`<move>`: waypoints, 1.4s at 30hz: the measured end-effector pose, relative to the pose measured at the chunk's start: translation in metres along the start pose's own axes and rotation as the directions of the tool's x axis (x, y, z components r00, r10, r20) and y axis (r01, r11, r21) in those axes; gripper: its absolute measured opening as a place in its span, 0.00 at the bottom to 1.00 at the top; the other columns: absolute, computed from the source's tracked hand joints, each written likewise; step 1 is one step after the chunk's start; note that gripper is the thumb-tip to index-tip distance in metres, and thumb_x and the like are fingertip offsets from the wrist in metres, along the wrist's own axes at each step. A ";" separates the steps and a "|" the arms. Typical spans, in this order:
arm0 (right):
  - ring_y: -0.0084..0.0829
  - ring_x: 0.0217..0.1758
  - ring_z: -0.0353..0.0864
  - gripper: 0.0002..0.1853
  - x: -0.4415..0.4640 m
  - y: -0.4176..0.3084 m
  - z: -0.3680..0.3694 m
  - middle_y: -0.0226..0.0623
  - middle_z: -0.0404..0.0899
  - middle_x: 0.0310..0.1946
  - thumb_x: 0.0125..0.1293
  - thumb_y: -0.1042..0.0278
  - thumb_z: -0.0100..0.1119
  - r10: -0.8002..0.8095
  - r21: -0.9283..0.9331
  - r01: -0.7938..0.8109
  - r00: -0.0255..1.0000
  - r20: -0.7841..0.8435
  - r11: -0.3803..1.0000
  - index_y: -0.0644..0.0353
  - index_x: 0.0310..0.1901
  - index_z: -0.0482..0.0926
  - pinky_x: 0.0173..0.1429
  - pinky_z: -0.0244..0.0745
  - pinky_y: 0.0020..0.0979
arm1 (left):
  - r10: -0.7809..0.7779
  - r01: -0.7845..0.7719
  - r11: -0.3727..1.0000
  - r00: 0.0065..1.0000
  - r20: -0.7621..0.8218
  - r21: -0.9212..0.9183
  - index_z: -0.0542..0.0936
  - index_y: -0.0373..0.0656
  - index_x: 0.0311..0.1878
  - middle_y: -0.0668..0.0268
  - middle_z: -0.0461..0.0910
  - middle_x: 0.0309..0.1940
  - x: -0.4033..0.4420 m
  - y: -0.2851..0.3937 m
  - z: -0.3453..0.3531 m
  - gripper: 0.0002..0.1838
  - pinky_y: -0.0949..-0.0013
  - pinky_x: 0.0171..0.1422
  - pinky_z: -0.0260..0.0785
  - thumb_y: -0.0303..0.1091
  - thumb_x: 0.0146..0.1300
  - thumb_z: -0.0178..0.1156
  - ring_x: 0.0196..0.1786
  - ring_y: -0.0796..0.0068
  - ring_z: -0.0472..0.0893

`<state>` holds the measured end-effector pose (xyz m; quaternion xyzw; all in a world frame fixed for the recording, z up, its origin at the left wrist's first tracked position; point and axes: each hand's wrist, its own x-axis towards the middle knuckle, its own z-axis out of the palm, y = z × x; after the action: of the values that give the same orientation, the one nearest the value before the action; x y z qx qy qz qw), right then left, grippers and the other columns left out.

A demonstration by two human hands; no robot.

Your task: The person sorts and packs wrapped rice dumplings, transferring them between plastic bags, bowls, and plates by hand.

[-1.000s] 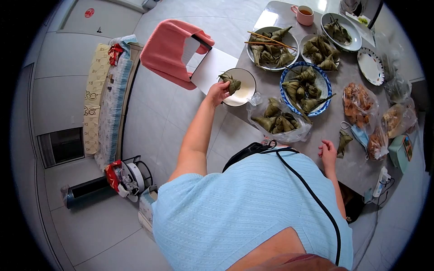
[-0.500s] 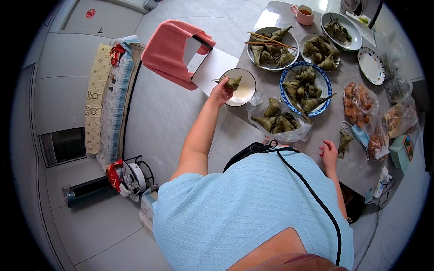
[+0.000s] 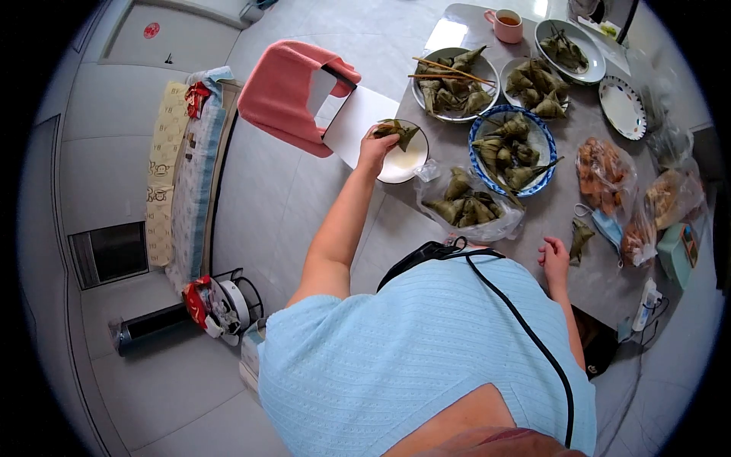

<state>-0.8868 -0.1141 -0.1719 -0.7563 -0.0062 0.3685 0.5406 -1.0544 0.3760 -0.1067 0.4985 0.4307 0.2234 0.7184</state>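
Observation:
My left hand is closed on a leaf-wrapped zongzi, its leaf end spread over the rim of a white bowl. Pale liquid or residue lies in the bowl. My right hand rests at the table's edge with its fingers loosely curled and apart, nothing visible in them. Just right of it lies a single zongzi. Between my hands, a clear plastic bag holds several zongzi. Behind it stands a blue-and-white bowl with more of them.
Chopsticks lie across a heaped zongzi bowl. Farther back are a pink cup, another bowl and an oval plate. Bagged food and a power strip are at right. A pink-covered chair stands left.
My left hand has turned over the bowl, and the zongzi's wrapping now fans out to the right of my fingers. The right hand stays where it was.

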 end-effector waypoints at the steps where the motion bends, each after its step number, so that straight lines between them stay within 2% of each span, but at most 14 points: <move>1: 0.18 0.21 0.71 0.12 -0.001 -0.002 0.000 0.33 0.77 0.28 0.66 0.71 0.48 0.014 0.008 -0.014 1.000 -0.005 1.000 0.62 0.48 0.76 0.26 0.70 0.22 | 0.039 -0.040 0.999 0.998 0.046 0.018 0.73 0.38 0.50 0.63 0.78 0.45 0.001 0.004 0.008 0.17 0.65 0.54 0.73 0.22 0.56 0.62 0.47 0.69 0.79; 8: 0.19 0.23 0.72 0.12 -0.005 0.002 0.000 0.34 0.77 0.29 0.66 0.71 0.47 0.031 0.034 -0.031 0.999 -0.019 0.999 0.62 0.48 0.75 0.27 0.70 0.23 | 0.034 -0.045 0.998 0.979 0.200 0.049 0.75 0.36 0.52 0.61 0.77 0.50 0.006 0.014 0.109 0.15 0.66 0.58 0.72 0.21 0.61 0.57 0.52 0.69 0.77; 10: 0.19 0.22 0.72 0.12 -0.008 0.000 0.001 0.34 0.78 0.29 0.66 0.71 0.47 0.044 0.022 -0.043 0.999 -0.031 0.999 0.62 0.48 0.75 0.26 0.70 0.23 | 0.402 -0.550 0.748 0.821 0.405 0.372 0.79 0.41 0.46 0.62 0.79 0.46 0.016 -0.004 0.141 0.13 0.67 0.55 0.72 0.23 0.56 0.62 0.49 0.68 0.79; 12: 0.19 0.22 0.72 0.12 -0.011 0.000 0.000 0.35 0.78 0.29 0.66 0.71 0.47 0.033 0.035 -0.032 0.999 -0.038 0.999 0.62 0.48 0.76 0.26 0.70 0.23 | 0.539 -0.791 0.375 0.611 0.580 0.484 0.81 0.42 0.43 0.59 0.77 0.50 0.001 -0.007 0.171 0.13 0.64 0.59 0.69 0.21 0.53 0.60 0.54 0.60 0.77; 16: 0.19 0.22 0.72 0.12 -0.016 0.002 -0.003 0.35 0.79 0.30 0.65 0.72 0.47 0.036 0.043 -0.034 0.998 -0.053 0.998 0.62 0.48 0.76 0.26 0.70 0.23 | 0.341 -0.918 -0.177 0.280 0.897 0.354 0.81 0.47 0.48 0.57 0.72 0.60 -0.013 -0.032 0.188 0.22 0.63 0.66 0.64 0.18 0.48 0.57 0.66 0.56 0.67; 17: 0.19 0.22 0.72 0.12 -0.016 0.005 -0.005 0.35 0.79 0.30 0.65 0.72 0.47 0.036 0.046 -0.033 0.998 -0.059 0.998 0.62 0.48 0.76 0.26 0.70 0.23 | 0.340 -0.921 -0.177 0.274 0.899 0.348 0.81 0.47 0.48 0.57 0.72 0.60 -0.020 -0.038 0.188 0.22 0.63 0.66 0.64 0.18 0.48 0.57 0.66 0.56 0.67; 19: 0.18 0.20 0.71 0.11 -0.018 0.010 -0.006 0.33 0.77 0.29 0.67 0.72 0.47 -0.002 0.054 0.006 0.997 -0.071 0.999 0.62 0.47 0.75 0.24 0.68 0.21 | 0.312 -0.948 0.054 0.314 0.896 0.314 0.77 0.45 0.52 0.56 0.73 0.58 -0.034 -0.046 0.188 0.23 0.62 0.64 0.65 0.19 0.49 0.56 0.65 0.55 0.68; 20: 0.18 0.20 0.71 0.11 -0.019 0.013 -0.007 0.33 0.77 0.29 0.67 0.72 0.47 0.002 0.061 0.003 0.997 -0.077 0.998 0.62 0.47 0.75 0.24 0.68 0.21 | 0.307 -0.950 0.054 0.308 0.900 0.307 0.77 0.45 0.52 0.56 0.73 0.58 -0.037 -0.048 0.187 0.23 0.62 0.64 0.65 0.19 0.49 0.56 0.65 0.55 0.68; 22: 0.18 0.20 0.71 0.11 -0.024 0.012 -0.007 0.33 0.77 0.29 0.67 0.72 0.47 0.065 0.084 -0.058 0.994 -0.089 0.995 0.62 0.48 0.75 0.24 0.68 0.21 | 0.491 -0.838 0.193 0.533 0.689 0.511 0.74 0.43 0.51 0.56 0.74 0.55 -0.039 -0.051 0.182 0.23 0.61 0.63 0.66 0.19 0.49 0.56 0.61 0.54 0.71; 23: 0.18 0.20 0.71 0.11 -0.025 0.013 -0.007 0.33 0.77 0.29 0.67 0.72 0.47 0.069 0.088 -0.060 0.993 -0.093 0.994 0.62 0.48 0.75 0.24 0.68 0.21 | 0.610 -0.824 0.188 0.524 0.594 0.535 0.75 0.42 0.46 0.57 0.75 0.47 -0.031 -0.058 0.182 0.17 0.59 0.57 0.68 0.21 0.50 0.57 0.52 0.53 0.74; 26: 0.18 0.21 0.71 0.11 -0.022 0.014 -0.006 0.33 0.77 0.29 0.67 0.72 0.47 0.071 0.099 -0.063 0.994 -0.080 0.993 0.62 0.48 0.75 0.24 0.68 0.21 | 0.558 -0.720 0.249 0.653 0.511 0.648 0.75 0.42 0.44 0.59 0.75 0.43 -0.026 -0.058 0.176 0.14 0.57 0.52 0.68 0.24 0.52 0.60 0.48 0.54 0.74; 31: 0.18 0.22 0.70 0.11 0.000 -0.019 0.013 0.33 0.77 0.30 0.69 0.71 0.46 -0.061 0.057 0.064 0.997 -0.050 0.996 0.61 0.49 0.75 0.26 0.68 0.20 | 0.508 -0.677 0.157 0.680 0.529 0.719 0.76 0.44 0.44 0.59 0.75 0.39 -0.022 -0.061 0.186 0.15 0.57 0.49 0.67 0.36 0.55 0.63 0.46 0.56 0.74; 37: 0.20 0.24 0.74 0.12 0.007 -0.082 0.044 0.32 0.79 0.29 0.65 0.71 0.49 -0.137 0.075 0.135 0.990 0.022 0.988 0.61 0.47 0.78 0.30 0.71 0.23 | 0.309 -0.516 0.053 0.823 0.477 0.855 0.68 0.41 0.58 0.58 0.77 0.47 -0.035 -0.054 0.244 0.37 0.55 0.67 0.55 0.50 0.48 0.69 0.52 0.59 0.75; 42: 0.21 0.24 0.76 0.11 -0.002 -0.075 0.050 0.33 0.80 0.27 0.64 0.71 0.50 -0.225 -0.054 0.225 0.974 0.005 0.973 0.62 0.46 0.78 0.30 0.71 0.25 | 0.198 -0.460 0.159 0.882 0.428 0.874 0.68 0.41 0.58 0.55 0.78 0.44 -0.007 -0.068 0.247 0.34 0.57 0.65 0.59 0.40 0.47 0.67 0.52 0.56 0.77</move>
<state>-0.8871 -0.0430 -0.1163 -0.7652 -0.1015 0.3042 0.5582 -0.8572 0.2137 -0.1333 0.9323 0.2754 0.0089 0.2345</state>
